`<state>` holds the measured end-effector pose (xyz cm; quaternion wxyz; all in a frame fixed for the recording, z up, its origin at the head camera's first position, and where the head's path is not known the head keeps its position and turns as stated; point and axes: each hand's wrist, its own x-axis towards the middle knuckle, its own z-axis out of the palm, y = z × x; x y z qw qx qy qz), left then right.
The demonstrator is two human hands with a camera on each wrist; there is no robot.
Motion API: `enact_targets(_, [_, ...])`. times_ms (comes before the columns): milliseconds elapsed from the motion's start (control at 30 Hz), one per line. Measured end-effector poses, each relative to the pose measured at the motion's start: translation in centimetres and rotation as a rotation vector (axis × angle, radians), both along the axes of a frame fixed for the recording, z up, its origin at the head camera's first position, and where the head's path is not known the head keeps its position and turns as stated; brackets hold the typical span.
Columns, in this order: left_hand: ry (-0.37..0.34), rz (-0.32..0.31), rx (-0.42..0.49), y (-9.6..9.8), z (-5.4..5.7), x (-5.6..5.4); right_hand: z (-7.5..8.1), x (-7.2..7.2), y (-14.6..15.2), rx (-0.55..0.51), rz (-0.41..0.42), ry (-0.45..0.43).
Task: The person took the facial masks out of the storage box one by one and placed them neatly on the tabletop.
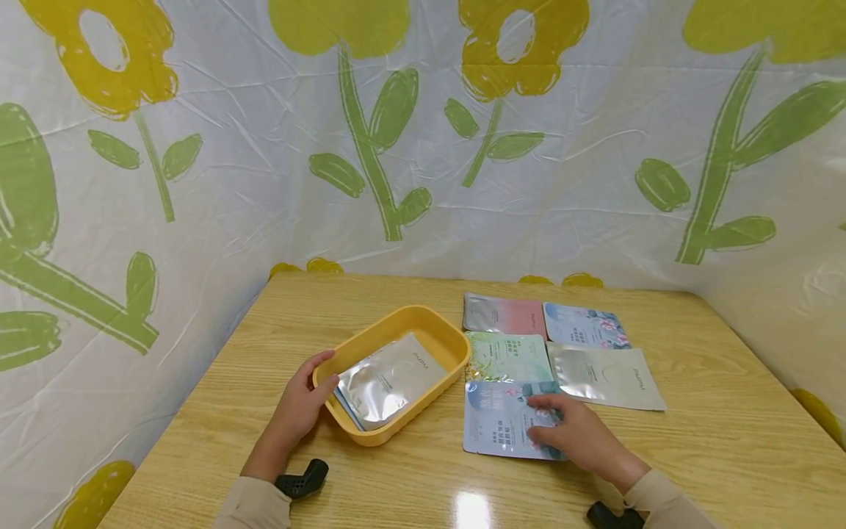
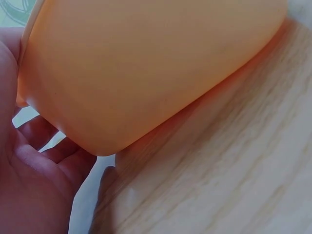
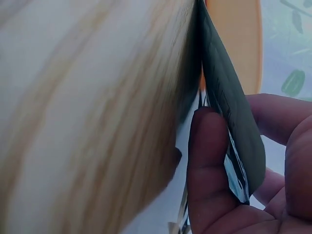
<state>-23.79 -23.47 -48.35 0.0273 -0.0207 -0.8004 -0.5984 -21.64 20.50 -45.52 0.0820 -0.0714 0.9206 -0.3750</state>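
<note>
My left hand [image 1: 299, 404] grips the left end of a yellow plastic tray [image 1: 432, 319], thumb at the rim and fingers along the outer wall. In the left wrist view, the curled fingers lie against the tray's corner [image 2: 97, 112]. Inside lies a silver face mask packet [image 1: 396, 378], with a blue edge showing under it. My right hand [image 1: 584, 437] pinches the right side of a blue face mask packet [image 1: 492, 419] right of the tray. The right wrist view shows this packet [image 3: 226, 83] edge-on between thumb and fingers.
Behind the blue packet lie a green packet [image 1: 505, 353], a silver packet [image 1: 608, 378], a pink-and-silver packet [image 1: 505, 312] and another blue packet [image 1: 584, 325]. They lie on a wooden table [image 1: 317, 316]. A flower-patterned curtain [image 1: 251, 147] stands along its back and sides.
</note>
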Motion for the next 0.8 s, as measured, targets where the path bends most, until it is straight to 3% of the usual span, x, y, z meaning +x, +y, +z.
enact_targets(200, [0.014, 0.005, 0.008, 0.1, -0.1, 0.0, 0.3, 0.1, 0.7, 0.078, -0.002, 0.031])
enact_targets(800, [-0.012, 0.005, 0.005, 0.0, 0.0, 0.0, 0.8, 0.3, 0.6, 0.103, 0.098, 0.093])
